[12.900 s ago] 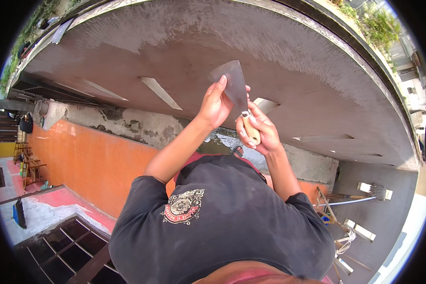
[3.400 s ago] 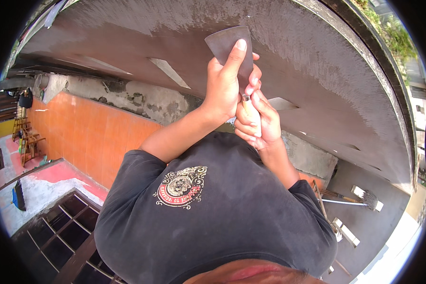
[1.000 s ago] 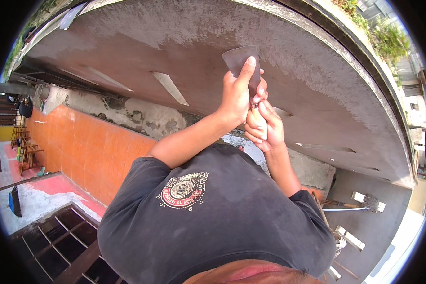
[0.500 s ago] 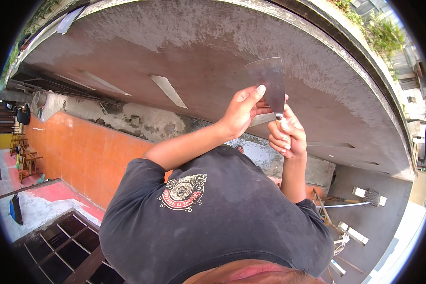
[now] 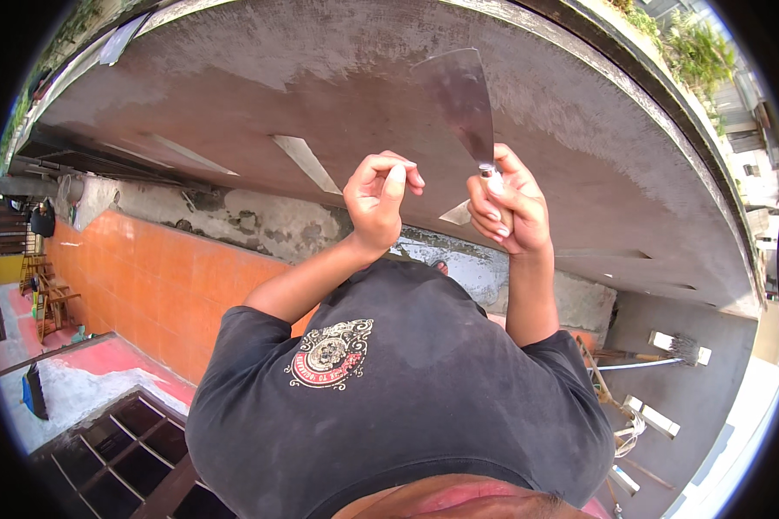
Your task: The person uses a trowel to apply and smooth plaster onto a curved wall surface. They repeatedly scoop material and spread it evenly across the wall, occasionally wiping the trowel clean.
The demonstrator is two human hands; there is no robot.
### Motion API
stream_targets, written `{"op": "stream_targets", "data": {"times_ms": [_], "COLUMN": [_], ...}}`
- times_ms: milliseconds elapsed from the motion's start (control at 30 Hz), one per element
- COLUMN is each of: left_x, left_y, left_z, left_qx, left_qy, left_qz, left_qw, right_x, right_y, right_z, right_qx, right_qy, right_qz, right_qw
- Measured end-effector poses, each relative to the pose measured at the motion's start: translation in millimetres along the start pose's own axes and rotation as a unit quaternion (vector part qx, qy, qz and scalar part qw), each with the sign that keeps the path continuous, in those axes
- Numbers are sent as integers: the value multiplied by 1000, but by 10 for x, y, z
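My right hand (image 5: 519, 208) grips the pale wooden handle (image 5: 498, 212) of a metal scraper. Its wide, dark blade (image 5: 459, 99) points up and away from me, in front of the grey plastered wall. My left hand (image 5: 376, 199) is raised a little to the left, apart from the blade, with its fingers curled toward the thumb and nothing visible in them.
The plastered wall (image 5: 216, 69) curves across the upper view, with narrow slanted openings (image 5: 305, 163). Orange tiles (image 5: 156, 268) lie at the left, near wooden chairs (image 5: 56, 307) and a dark-paned window grid (image 5: 121, 441). Brushes and poles (image 5: 684, 350) are at the right.
Since half a second ago my left hand has let go of the blade and moved left, curling its fingers. My right hand has raised the scraper upward and slightly left.
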State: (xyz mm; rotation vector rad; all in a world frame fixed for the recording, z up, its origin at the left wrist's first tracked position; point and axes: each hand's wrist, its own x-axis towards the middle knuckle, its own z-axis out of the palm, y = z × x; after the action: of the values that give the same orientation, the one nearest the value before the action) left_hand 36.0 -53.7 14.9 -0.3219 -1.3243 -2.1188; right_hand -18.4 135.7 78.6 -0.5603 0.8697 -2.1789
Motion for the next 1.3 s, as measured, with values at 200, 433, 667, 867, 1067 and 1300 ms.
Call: {"op": "stream_targets", "data": {"times_ms": [200, 433, 667, 867, 1067, 1300], "left_x": [-24, 147, 249, 487, 498, 778], "left_y": [2, 10, -116, -324, -372, -159], "left_z": [-49, -49, -53, -40, 56, -90], "left_qx": [49, 289, 495, 458, 425, 474], "left_qy": [9, -24, -86, -89, -93, -69], "left_qz": [30, 247, 293, 355, 365, 383], "left_qw": [998, 925, 813, 810, 823, 790], "right_x": [31, 82, -149, -197, -298, 83], "right_y": [-145, 287, 338, 419, 294, 324], "right_z": [16, 94, -10, -17, 17, -29], "right_qx": [-39, -99, -35, -93, -323, -355], "right_qy": [64, 47, 49, 147, 173, 119], "right_qz": [-41, 47, 91, 53, 34, -16], "right_qw": [996, 993, 994, 983, 930, 927]}}
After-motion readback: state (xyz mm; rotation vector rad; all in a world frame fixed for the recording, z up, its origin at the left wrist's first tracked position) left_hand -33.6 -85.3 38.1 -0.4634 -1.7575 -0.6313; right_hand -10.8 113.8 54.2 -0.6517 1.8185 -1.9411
